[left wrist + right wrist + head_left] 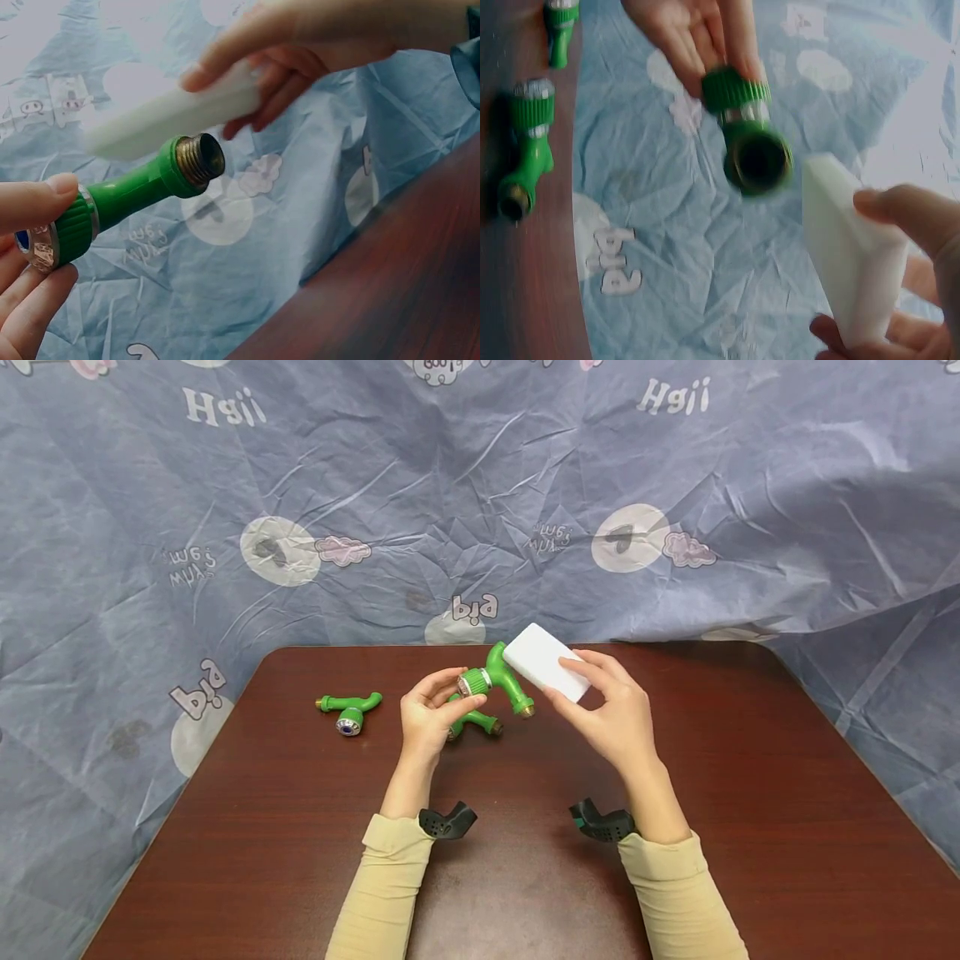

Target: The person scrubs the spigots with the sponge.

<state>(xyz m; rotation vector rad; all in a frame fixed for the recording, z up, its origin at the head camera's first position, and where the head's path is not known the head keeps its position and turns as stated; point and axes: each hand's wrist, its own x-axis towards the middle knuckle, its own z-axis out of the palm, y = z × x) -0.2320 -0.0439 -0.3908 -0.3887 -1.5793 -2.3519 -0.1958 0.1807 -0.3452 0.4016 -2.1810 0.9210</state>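
Pinching a green plastic tap [501,681] by its ribbed knob, the left hand [429,714] holds it above the table [750,793], brass-threaded end angled toward the white sponge block [546,662] gripped just beside it by the right hand [611,714].

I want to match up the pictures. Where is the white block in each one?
Head view: the white block is just above centre, held in the right hand.
Left wrist view: the white block is upper left, blurred, above the brass end of the green tap.
Right wrist view: the white block is lower right, pinched by thumb and fingers.
Shared landmark: the green tap held by the left hand.
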